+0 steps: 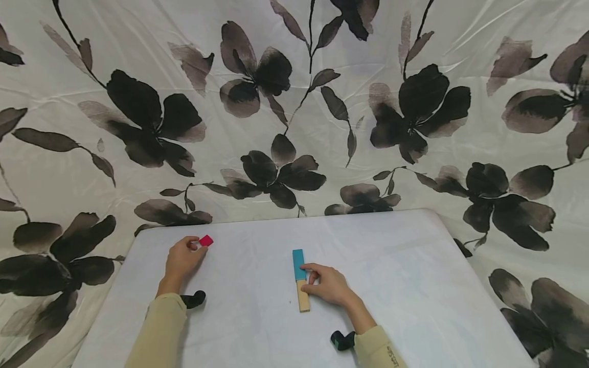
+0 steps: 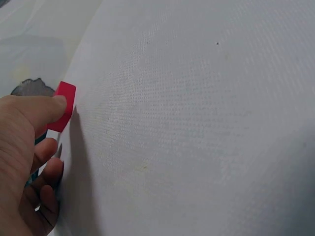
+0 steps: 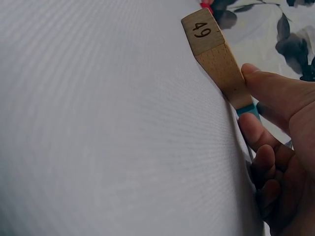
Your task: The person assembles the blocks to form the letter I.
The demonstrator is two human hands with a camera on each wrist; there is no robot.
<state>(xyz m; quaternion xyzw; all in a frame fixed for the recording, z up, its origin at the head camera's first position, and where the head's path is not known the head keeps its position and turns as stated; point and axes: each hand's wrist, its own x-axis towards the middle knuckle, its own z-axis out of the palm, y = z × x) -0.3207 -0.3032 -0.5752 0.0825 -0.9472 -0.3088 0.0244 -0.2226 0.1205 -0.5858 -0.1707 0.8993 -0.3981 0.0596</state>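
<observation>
Near the table's far left, my left hand [image 1: 183, 258] holds a small red block [image 1: 206, 240] at its fingertips. In the left wrist view the thumb lies across the red block [image 2: 65, 105], and the other fingers curl below. Right of the table's middle, a blue block [image 1: 299, 265] and a plain wooden block [image 1: 302, 296] lie end to end in one line. My right hand [image 1: 330, 283] is at their right side, index fingertip on the blue block, thumb against the wooden one. The number 49 marks the end of the wooden block [image 3: 219, 64] in the right wrist view.
A white cloth covers the table [image 1: 244, 327]. Behind it hangs a pale curtain [image 1: 340, 30] with dark flowers. Dark wrist cameras stick out beside the left wrist [image 1: 194, 299] and the right wrist [image 1: 342, 341].
</observation>
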